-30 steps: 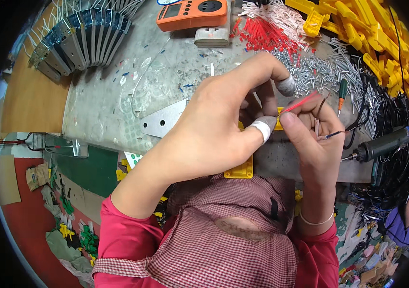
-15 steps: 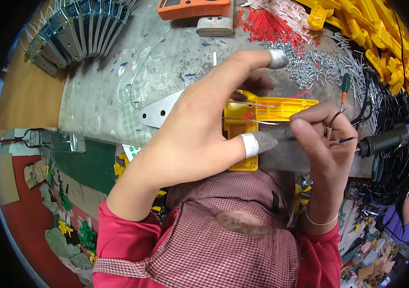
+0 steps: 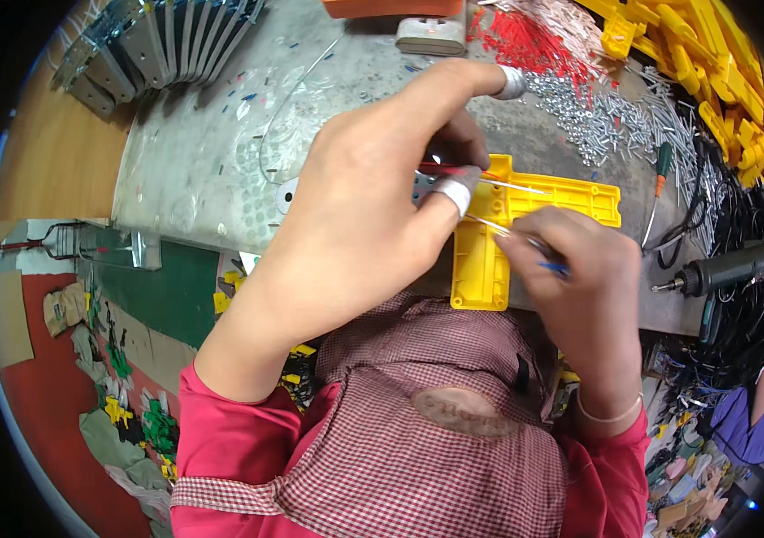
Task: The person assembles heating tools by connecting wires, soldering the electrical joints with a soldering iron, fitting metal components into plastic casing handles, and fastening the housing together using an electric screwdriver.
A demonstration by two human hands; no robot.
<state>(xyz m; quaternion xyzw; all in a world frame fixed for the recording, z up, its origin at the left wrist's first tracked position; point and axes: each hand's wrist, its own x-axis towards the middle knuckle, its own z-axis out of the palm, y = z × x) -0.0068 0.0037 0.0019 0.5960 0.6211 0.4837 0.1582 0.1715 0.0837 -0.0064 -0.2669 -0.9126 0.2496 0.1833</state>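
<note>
My left hand, white tape on its thumb and index finger, is closed over a grey metal plate with holes; its thumb presses near the plate's right end. Red and white wires stick out from there toward the right. Beside it lies an open yellow plastic housing, T-shaped, ribbed inside. Above the housing my right hand, blurred, pinches the end of a thin white wire. A small blue piece shows at its fingers. My left palm hides most of the plate.
Metal plates stand fanned at the far left. Screws, red pieces and yellow housings are heaped at the far right. A screwdriver, a dark power driver and black cables lie right.
My left thumb has closed in onto the plate's end. The right hand has moved left and lower to a white wire. More of the yellow housing shows, and the whole view has shifted slightly.
</note>
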